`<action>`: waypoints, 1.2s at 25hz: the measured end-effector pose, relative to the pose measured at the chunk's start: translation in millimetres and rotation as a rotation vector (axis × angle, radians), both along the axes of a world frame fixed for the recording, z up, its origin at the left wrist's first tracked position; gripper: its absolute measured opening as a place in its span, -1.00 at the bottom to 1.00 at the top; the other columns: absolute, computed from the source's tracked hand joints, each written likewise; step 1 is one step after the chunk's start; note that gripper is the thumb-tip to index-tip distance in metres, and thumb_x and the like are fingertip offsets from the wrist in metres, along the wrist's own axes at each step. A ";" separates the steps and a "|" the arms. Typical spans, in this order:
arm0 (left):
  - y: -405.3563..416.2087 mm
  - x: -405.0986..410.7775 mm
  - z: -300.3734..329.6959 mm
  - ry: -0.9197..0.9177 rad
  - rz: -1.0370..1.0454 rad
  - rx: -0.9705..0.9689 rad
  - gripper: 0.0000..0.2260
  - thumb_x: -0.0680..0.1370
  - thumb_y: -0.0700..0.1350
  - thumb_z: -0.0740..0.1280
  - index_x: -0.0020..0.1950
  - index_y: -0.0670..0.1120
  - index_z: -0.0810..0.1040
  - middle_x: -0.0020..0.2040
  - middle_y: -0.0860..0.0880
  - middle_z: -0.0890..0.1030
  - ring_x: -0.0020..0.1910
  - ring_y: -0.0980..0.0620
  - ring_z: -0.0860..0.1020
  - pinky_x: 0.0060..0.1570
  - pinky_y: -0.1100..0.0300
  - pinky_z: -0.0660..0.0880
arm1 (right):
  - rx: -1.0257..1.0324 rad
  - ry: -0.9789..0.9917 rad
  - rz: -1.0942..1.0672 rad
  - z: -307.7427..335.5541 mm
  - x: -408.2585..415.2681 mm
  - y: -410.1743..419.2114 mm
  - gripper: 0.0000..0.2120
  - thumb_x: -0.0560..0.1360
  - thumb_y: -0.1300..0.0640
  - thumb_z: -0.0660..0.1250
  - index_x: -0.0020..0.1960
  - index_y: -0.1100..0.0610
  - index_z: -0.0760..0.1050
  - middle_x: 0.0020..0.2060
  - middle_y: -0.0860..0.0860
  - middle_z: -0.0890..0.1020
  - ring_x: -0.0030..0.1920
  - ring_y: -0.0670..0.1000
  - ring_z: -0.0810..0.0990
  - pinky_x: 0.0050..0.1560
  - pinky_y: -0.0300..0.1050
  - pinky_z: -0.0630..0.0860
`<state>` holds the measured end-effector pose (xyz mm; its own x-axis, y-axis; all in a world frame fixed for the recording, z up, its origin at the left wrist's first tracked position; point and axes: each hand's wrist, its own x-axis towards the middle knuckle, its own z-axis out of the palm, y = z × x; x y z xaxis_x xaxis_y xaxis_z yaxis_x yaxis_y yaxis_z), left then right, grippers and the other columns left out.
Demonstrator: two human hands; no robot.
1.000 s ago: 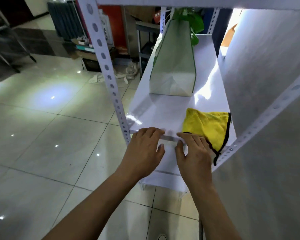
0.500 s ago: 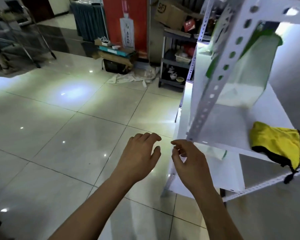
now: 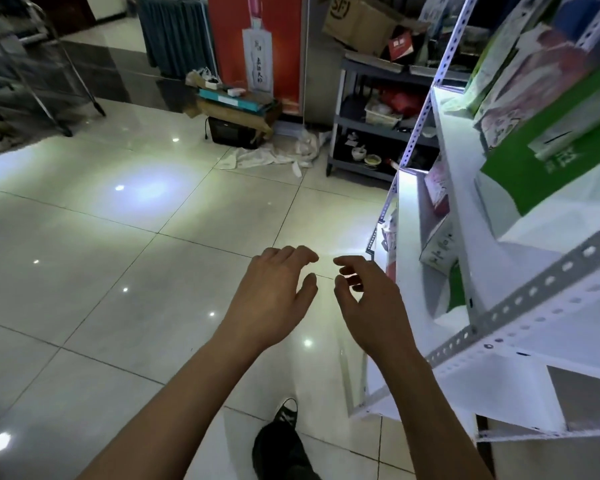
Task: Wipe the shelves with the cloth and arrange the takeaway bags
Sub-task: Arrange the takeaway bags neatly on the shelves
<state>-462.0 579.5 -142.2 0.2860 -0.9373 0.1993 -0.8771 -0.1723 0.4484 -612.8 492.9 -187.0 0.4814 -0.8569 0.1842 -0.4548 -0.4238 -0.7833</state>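
Note:
My left hand (image 3: 274, 292) and my right hand (image 3: 371, 306) hover side by side over the tiled floor, fingers loosely curled, holding nothing. The white metal shelf unit (image 3: 520, 306) stands at the right, just beside my right hand. A green and white takeaway bag (image 3: 548, 109) lies tilted on an upper shelf at the top right. Smaller bags or boxes (image 3: 437, 244) sit on a lower shelf. The yellow cloth is out of view.
A grey rack (image 3: 368, 126) with bowls and clutter stands at the back. White rags (image 3: 274, 154) lie on the floor before a red poster (image 3: 257, 46) and stacked boxes (image 3: 236, 109). My shoe (image 3: 284, 445) shows at the bottom on open tiled floor.
My hands have left the shelf's front edge and now hang free over the floor. The view has swung left, so the yellow cloth has gone out of sight.

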 end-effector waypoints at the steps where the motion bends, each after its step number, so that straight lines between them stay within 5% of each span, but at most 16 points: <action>1: -15.2 15.6 1.4 -0.001 -0.010 0.005 -0.73 0.63 -0.04 0.23 0.32 0.01 0.50 0.20 0.06 0.61 0.20 -0.04 0.50 0.21 0.06 0.37 | 0.005 -0.013 -0.010 -1.2 16.1 -13.5 -0.74 0.63 0.05 0.29 0.29 -0.15 0.48 0.07 -0.28 0.54 0.09 -0.40 0.48 -0.07 -0.49 0.39; 14: -233.3 215.4 22.2 0.014 -0.123 0.011 -0.72 0.63 -0.05 0.24 0.34 0.02 0.48 0.22 0.08 0.59 0.23 -0.01 0.47 0.26 0.04 0.36 | 0.009 -0.065 -0.168 12.5 209.4 -224.1 -0.72 0.61 0.02 0.26 0.30 -0.18 0.48 0.16 -0.31 0.57 0.09 -0.42 0.49 0.06 -0.40 0.39; 23: -427.2 312.8 47.7 0.012 -0.461 -0.055 -0.74 0.63 -0.05 0.24 0.31 0.04 0.49 0.22 0.08 0.59 0.22 0.01 0.46 0.26 0.04 0.38 | -0.041 -0.093 -0.537 49.3 287.6 -358.6 -0.74 0.60 0.09 0.30 0.27 -0.10 0.54 0.13 -0.19 0.64 0.00 -0.40 0.53 0.10 -0.24 0.49; 28: -527.4 316.7 60.6 0.049 -0.694 -0.080 -0.76 0.63 -0.04 0.23 0.29 0.09 0.48 0.24 0.14 0.57 0.24 0.06 0.43 0.25 0.07 0.38 | -0.013 -0.058 -0.775 60.6 288.1 -408.8 -0.74 0.61 0.05 0.27 0.28 -0.13 0.53 0.11 -0.23 0.63 -0.03 -0.44 0.52 -0.10 -0.56 0.38; 30: -564.3 307.4 64.8 0.062 -0.792 -0.092 -0.78 0.63 -0.04 0.23 0.27 0.10 0.48 0.22 0.14 0.57 0.22 0.06 0.42 0.24 0.06 0.38 | -0.044 -0.060 -0.865 66.9 279.3 -431.1 -0.75 0.62 0.06 0.27 0.26 -0.14 0.54 0.07 -0.24 0.63 -0.05 -0.45 0.52 -0.09 -0.52 0.42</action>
